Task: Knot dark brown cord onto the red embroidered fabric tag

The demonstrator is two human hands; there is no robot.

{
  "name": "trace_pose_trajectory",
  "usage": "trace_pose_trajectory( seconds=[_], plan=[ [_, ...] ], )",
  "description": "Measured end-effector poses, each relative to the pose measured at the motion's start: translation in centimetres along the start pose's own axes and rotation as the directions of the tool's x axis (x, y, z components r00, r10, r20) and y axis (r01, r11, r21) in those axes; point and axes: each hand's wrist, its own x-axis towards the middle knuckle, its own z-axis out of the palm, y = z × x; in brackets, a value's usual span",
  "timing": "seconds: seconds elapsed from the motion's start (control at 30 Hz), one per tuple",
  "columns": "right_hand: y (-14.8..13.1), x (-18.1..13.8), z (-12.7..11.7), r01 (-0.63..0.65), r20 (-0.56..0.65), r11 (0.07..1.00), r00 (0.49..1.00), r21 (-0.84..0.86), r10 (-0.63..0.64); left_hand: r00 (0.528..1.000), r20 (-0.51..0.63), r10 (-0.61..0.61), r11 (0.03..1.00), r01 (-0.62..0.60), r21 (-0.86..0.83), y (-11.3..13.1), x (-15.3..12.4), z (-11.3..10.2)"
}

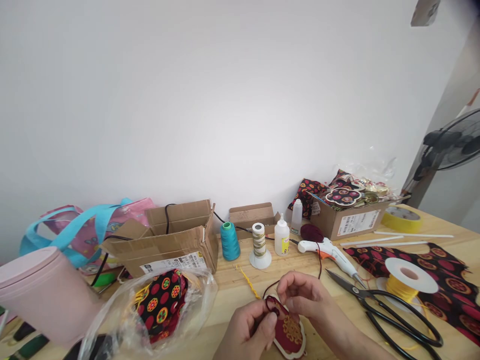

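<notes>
Fingers first: my left hand [250,332] grips the top edge of the red ornament [289,334], thumb pressed on its face. My right hand [304,296] is curled closed just above, fingertips nipping the dark red cord [319,262] where it meets the ornament. The ornament sits low at 6 o'clock, by the table's near edge. I judge the thin, slick cord could slip from so small a pinch, or snag on the glue gun [330,251] it runs past at 1 o'clock. Black steel scissors [378,302] lie at 3 o'clock, near my right wrist. The ornament looks padded, lobed and satin-red, with gold embroidery and a pale rim. The table [232,280] is pale wood.
</notes>
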Motion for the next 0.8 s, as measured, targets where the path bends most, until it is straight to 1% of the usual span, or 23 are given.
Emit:
trace_pose_trajectory(
  seconds=[0.07,0.1,0.17,0.2,0.27,0.33,0.4,0.5,0.63,0.8],
  plan=[
    [0.09,0.04,-0.07,0.013,0.009,0.999,1.000,-0.037,-0.013,1.000,-0.003,-0.009,1.000,0.009,-0.006,0.07,0.01,0.06],
    [0.08,0.01,-0.03,0.029,0.014,0.996,1.000,-0.083,-0.028,1.000,-0.011,-0.010,1.000,0.010,-0.009,0.11,0.01,0.08],
    [-0.04,-0.14,0.19,0.089,0.022,0.964,0.996,-0.249,-0.086,1.000,-0.024,-0.008,1.000,0.007,-0.013,0.20,0.01,0.13],
    [-0.14,-0.26,0.35,0.134,0.032,0.927,0.991,-0.350,-0.131,1.000,-0.028,-0.006,1.000,0.006,-0.016,0.23,0.02,0.14],
    [-0.34,-0.52,0.63,0.226,0.068,0.820,0.972,-0.526,-0.225,1.000,-0.030,-0.007,1.000,0.006,-0.024,0.25,0.04,0.15],
    [-0.46,-0.70,0.78,0.292,0.112,0.725,0.951,-0.624,-0.287,0.999,-0.030,-0.018,0.999,0.017,-0.029,0.23,0.06,0.15],
    [-0.41,-0.71,0.76,0.315,0.134,0.667,0.942,-0.676,-0.309,0.999,-0.031,-0.030,0.999,0.029,-0.027,0.26,0.05,0.16],
    [-0.14,-0.51,0.57,0.311,0.129,0.614,0.938,-0.725,-0.323,0.999,-0.031,-0.044,0.999,0.043,-0.024,0.49,-0.06,0.20],
    [0.08,-0.32,0.42,0.314,0.131,0.589,0.934,-0.744,-0.333,0.996,-0.058,-0.072,0.997,0.071,-0.030,0.81,-0.29,0.23],
    [0.12,-0.47,0.41,0.339,0.151,0.538,0.920,-0.772,-0.363,0.991,-0.114,-0.067,0.997,0.072,0.032,0.73,-0.35,0.21]
  ],
)
